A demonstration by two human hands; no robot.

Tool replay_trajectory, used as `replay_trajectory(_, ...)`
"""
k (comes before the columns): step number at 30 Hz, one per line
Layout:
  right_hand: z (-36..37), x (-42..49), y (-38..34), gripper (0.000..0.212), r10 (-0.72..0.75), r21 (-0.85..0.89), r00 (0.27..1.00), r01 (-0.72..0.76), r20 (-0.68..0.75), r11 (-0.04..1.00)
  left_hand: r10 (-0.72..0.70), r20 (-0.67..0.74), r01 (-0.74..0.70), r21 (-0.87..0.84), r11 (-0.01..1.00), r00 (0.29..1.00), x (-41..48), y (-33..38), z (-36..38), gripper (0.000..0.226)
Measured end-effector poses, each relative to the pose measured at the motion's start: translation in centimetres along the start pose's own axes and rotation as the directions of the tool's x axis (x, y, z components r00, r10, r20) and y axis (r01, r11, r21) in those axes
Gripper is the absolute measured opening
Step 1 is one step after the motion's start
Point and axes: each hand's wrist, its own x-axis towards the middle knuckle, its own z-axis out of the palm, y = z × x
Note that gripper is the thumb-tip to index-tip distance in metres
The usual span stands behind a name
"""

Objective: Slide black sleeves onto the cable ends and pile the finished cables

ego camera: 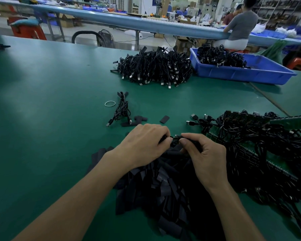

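Between grips, cable end (176, 137) meets sleeve (163, 139); left grip (146, 143) pinches sleeve, right grip (205, 157) pinches cable end; skewed push could buckle sleeve; tangle (250, 136) beyond right grip may drag.

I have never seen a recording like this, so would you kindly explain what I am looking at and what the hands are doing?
There is no machine: a person works with bare hands, and the single picture comes from a camera on their head, looking forward and down. The left hand and right hand meet over a sleeve heap on the green table. The right fingers pinch a cable near its end; the left fingers pinch something black against it, seemingly a sleeve. To the right lies a tangle of cables over green strips; farther back are a cable pile, a blue bin holding more cables, and a rubber band.
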Motion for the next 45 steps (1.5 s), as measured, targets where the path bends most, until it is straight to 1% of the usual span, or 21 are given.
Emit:
replay_trajectory(4,0.0,0.0,-0.1,0.01,0.004,0.036,1.0,-0.003,-0.021,0.999,0.01,-0.01,-0.01,-0.012,1.0,1.0,0.0,0.0,0.1,0.024)
replay_trajectory(8,0.0,0.0,0.4,0.028,0.016,0.075,1.0,-0.017,0.008,0.997,0.024,-0.022,-0.025,-0.02,0.999,0.999,0.0,-0.1,0.1,0.023)
replay_trajectory(11,0.1,0.0,0.5,0.034,0.005,0.065,0.999,-0.007,0.034,0.998,0.035,-0.01,-0.035,-0.015,0.999,0.999,0.0,0.0,0.2,0.022)
replay_trajectory(17,0.3,0.0,0.3,0.026,-0.019,0.049,1.0,0.02,-0.005,0.999,0.021,-0.022,-0.021,-0.028,0.999,1.0,0.0,0.1,0.2,0.022)
replay_trajectory(19,0.4,0.0,0.3,0.025,-0.009,0.043,0.999,0.011,-0.047,0.999,-0.001,-0.033,0.0,-0.039,0.999,0.999,-0.1,0.2,0.2,0.022)
replay_trajectory(22,0.5,0.0,0.3,0.031,0.049,0.065,0.979,-0.037,-0.196,0.997,-0.061,-0.051,0.059,-0.04,0.997,0.997,0.0,0.3,0.2,0.023)
replay_trajectory(23,0.6,0.0,0.2,0.029,0.058,0.072,0.969,-0.042,-0.24,0.997,-0.078,-0.053,0.076,-0.04,0.996,0.996,0.0,0.4,0.2,0.024)
replay_trajectory(25,0.8,-0.1,0.0,0.024,0.053,0.077,0.958,-0.032,-0.281,0.996,-0.104,-0.057,0.102,-0.032,0.994,0.993,0.0,0.5,0.2,0.027)
replay_trajectory(29,1.2,-0.3,0.0,0.025,0.079,0.136,0.96,-0.044,-0.268,0.99,-0.147,-0.09,0.142,-0.051,0.988,0.985,0.0,0.7,0.4,0.029)
replay_trajectory(32,1.5,-0.5,0.2,0.029,0.119,0.175,0.962,-0.077,-0.246,0.982,-0.171,-0.101,0.158,-0.119,0.98,0.98,0.1,0.7,0.5,0.027)
replay_trajectory(35,1.8,-0.6,0.2,0.033,0.169,0.28,0.957,-0.1,-0.235,0.955,-0.181,-0.098,0.16,-0.193,0.968,0.979,0.1,0.8,0.6,0.026)
replay_trajectory(37,1.9,-0.6,0.2,0.035,0.182,0.318,0.956,-0.103,-0.231,0.943,-0.179,-0.097,0.154,-0.225,0.962,0.979,0.1,0.9,0.6,0.026)
replay_trajectory(45,2.0,-0.6,0.2,0.034,0.224,0.37,0.948,-0.13,-0.224,0.92,-0.165,-0.111,0.131,-0.263,0.956,0.98,0.1,0.9,0.7,0.024)
